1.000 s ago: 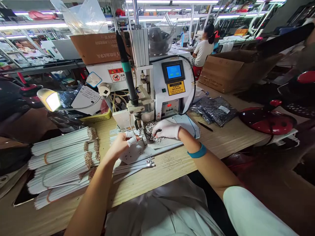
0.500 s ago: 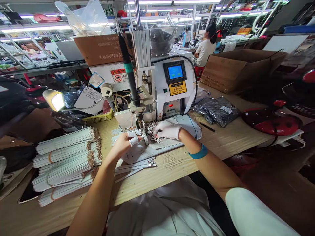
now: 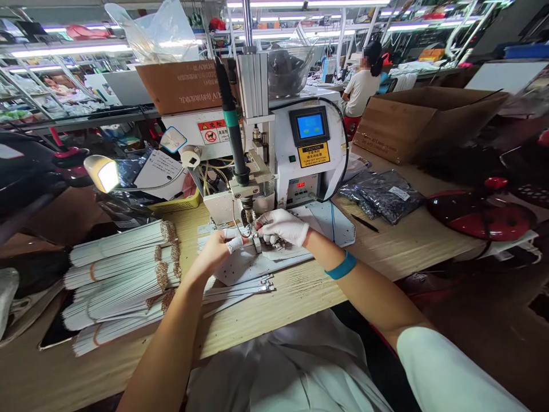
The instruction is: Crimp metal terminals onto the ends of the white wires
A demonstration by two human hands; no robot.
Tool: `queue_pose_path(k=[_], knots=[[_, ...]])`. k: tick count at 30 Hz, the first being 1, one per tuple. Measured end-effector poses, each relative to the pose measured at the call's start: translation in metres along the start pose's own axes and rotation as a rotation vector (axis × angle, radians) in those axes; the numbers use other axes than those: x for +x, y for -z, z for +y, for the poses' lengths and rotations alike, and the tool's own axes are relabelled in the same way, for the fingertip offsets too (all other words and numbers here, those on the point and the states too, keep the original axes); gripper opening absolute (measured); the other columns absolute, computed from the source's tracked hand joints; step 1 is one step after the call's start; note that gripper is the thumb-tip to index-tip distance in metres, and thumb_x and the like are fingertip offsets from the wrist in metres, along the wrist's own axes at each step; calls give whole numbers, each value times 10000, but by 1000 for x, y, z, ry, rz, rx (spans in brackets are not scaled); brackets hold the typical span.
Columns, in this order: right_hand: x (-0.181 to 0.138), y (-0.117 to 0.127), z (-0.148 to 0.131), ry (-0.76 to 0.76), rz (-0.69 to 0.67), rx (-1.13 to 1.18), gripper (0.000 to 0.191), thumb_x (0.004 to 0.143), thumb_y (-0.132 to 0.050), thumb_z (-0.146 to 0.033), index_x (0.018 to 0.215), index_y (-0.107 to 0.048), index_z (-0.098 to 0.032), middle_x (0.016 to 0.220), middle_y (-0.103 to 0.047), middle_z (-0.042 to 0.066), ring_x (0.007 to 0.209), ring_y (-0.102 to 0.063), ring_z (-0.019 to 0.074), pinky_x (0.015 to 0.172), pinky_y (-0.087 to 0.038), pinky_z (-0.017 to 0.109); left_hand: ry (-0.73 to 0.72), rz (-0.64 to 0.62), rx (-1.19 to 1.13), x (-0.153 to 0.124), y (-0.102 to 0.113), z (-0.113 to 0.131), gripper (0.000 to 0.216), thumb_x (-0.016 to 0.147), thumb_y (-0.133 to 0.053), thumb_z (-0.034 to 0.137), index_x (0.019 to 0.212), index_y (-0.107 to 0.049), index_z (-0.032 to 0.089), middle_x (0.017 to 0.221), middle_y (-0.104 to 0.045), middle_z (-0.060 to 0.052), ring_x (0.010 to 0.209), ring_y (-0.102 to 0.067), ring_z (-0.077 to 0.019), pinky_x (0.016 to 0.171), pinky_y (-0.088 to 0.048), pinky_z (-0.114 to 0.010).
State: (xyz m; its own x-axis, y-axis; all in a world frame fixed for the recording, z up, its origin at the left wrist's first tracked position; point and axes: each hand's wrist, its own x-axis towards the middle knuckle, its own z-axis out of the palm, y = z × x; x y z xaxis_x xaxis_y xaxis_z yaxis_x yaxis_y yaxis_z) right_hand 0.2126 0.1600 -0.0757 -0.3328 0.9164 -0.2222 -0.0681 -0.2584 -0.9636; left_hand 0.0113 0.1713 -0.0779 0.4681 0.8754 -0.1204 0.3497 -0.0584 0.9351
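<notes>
My left hand (image 3: 218, 249), with white tape on a fingertip, is pinched at the fixture under the head of a white soldering machine (image 3: 274, 154). What it pinches is too small to make out. My right hand (image 3: 281, 226), in a white glove, has its fingers curled right beside the head and covers a pile of small metal connectors (image 3: 281, 246) on the grey work plate (image 3: 257, 264). A few finished white cables (image 3: 240, 289) lie in front of the plate.
Bundles of white cables (image 3: 122, 277) are stacked at the left on the wooden bench (image 3: 300, 292), near a lit lamp (image 3: 102, 173). Dark plastic bags (image 3: 384, 195) and a cardboard box (image 3: 424, 123) lie to the right. Another person (image 3: 362, 83) sits at a far bench.
My right hand has slid left from the connector pile to the machine head, beside my left hand. The left hand has stayed at the fixture.
</notes>
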Motion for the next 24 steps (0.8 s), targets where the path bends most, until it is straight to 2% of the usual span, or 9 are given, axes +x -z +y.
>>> queue_pose_path(k=[7,11,15,20,24], knots=[[0,2,2,61,16,-45,180,679,-674,-155,813,-571,-91,595,-576,-3,409,-498,52,343,-398,152,12,-7,-8,0,0,-2,168,617,-630,287,623,-613,120,545,-502,44,525,-359,-71,508,-255,-188],[0,0,3,45,-2,-60,169,668,-686,-151,751,-549,-98,537,-550,-15,420,-494,48,353,-385,135,15,-4,-15,-1,0,-2,172,614,-636,294,646,-641,125,570,-537,39,537,-390,-77,516,-277,-188],[0,0,3,40,2,-21,228,657,-697,-158,813,-538,-108,545,-555,-19,421,-501,57,356,-390,145,9,-2,-18,0,1,-2,190,610,-635,300,686,-669,129,599,-567,27,552,-418,-86,523,-299,-190],[1,2,5,32,-12,-19,220,648,-710,-176,748,-524,-113,540,-557,-12,421,-516,64,360,-406,147,14,7,2,0,1,-1,181,609,-621,293,661,-661,125,567,-535,32,529,-388,-78,505,-283,-187],[5,5,7,20,-7,41,191,653,-673,-135,790,-543,-104,561,-578,5,425,-541,83,375,-446,170,18,6,10,0,1,-1,181,603,-616,292,658,-655,124,563,-524,34,519,-370,-73,501,-274,-186]])
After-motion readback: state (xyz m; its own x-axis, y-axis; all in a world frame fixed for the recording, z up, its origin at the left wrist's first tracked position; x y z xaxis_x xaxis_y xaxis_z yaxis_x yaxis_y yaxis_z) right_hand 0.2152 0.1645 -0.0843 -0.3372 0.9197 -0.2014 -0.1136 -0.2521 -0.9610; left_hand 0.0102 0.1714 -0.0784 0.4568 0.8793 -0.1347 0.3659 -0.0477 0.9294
